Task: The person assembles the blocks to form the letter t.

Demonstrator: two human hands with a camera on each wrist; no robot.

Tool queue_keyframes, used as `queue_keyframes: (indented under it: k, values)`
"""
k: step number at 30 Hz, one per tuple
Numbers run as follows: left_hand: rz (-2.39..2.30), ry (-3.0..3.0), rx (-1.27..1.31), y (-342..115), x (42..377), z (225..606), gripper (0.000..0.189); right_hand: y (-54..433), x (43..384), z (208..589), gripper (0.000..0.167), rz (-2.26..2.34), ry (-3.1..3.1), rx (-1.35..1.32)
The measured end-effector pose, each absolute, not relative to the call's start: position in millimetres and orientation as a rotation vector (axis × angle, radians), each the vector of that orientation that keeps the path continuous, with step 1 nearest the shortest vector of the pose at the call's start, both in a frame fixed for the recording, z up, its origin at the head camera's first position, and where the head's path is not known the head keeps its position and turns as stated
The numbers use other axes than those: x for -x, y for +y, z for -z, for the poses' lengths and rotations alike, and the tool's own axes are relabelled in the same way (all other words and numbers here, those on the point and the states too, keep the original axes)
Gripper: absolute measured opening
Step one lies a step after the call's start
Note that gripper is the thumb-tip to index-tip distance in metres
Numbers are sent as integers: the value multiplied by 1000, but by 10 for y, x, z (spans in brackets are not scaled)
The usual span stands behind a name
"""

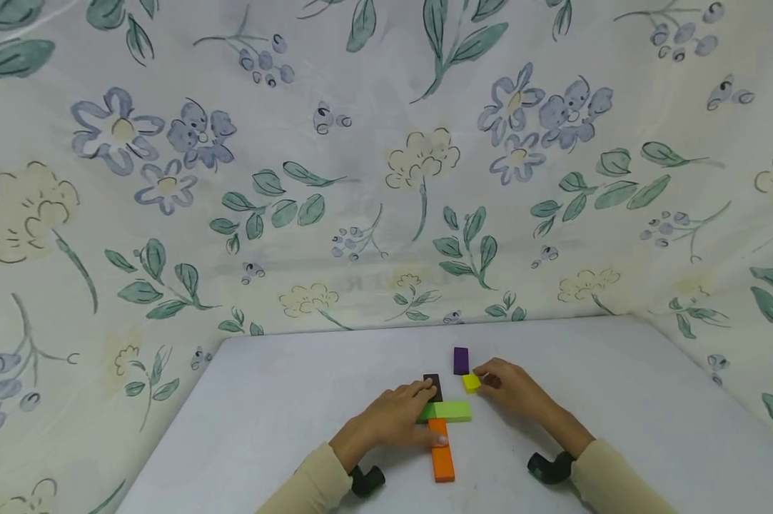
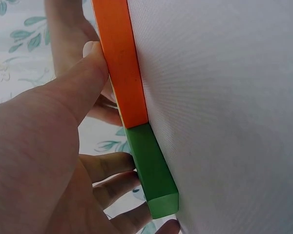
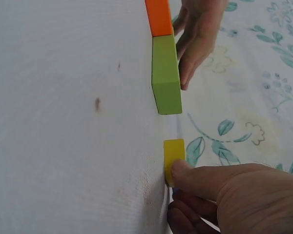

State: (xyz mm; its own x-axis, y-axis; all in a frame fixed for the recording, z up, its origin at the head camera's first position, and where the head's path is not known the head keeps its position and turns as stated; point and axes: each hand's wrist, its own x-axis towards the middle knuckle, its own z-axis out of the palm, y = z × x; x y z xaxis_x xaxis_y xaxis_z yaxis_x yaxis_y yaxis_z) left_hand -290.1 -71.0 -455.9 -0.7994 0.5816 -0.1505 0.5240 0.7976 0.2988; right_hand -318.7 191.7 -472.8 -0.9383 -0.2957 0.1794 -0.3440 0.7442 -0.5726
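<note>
A big flower cloth hangs at the far side. The white table comes next. The left hand lies across some blocks with its fingers reached out and does not grip them. Its thumb touches the orange bar, and its fingertips rest on the black block. The right hand pinches the yellow block, with the thumb on it.

The orange bar points from near to far. It has a line across it, so it may be two blocks. At its far end, the green bar goes left to right and touches it. Beyond that is the black block. The purple block is farther off and to the right. The smallest bit in sight is the yellow block, just on the near side of the purple one, apart from the green.

The yellow block looks light, hard and not easy to break. Its flat sides may be a bit slippy. Two side faces seem best to hold.
</note>
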Motion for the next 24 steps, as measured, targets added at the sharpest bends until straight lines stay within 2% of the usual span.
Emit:
queue_keyframes:
  k: [9,24]
  values:
    - [-371,2744,-860,-708,2899,4555,93,1950,3189,4784,33,-972,-2882,-512]
    - [-360,2754,-868,-702,2919,4577,93,2011,3196,4811,33,-983,-2838,-609]
